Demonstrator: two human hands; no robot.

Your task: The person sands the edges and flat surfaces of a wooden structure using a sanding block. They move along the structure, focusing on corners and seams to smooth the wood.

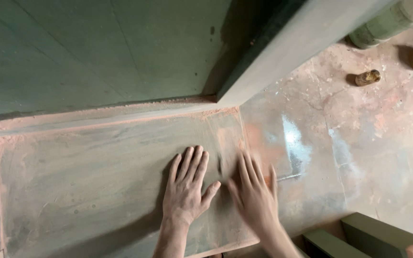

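A large green board (87, 52) fills the upper left of the view, standing behind a flat green panel (82, 186) that lies dusted with reddish powder; a pale ridge of the powder runs along the panel's far edge, and a narrower board edge (302, 45) slants from the panel's far right corner toward the upper right. To the right lies a stained, reddish concrete floor (369, 143) with pale streaks. At the lower right corner stand two green box-like pieces (378, 236). At the upper right, a green cylinder (388, 24) lies on the floor, with a small brown bottle-shaped object (368, 77) near it. Left hand (186, 188): fully open, fingers spread, palm flat on the panel near its right edge, holding nothing. Right hand (254, 193): open and flat, fingers extended, blurred, placed just beside the left hand at the panel's right edge and near corner; it grasps nothing.
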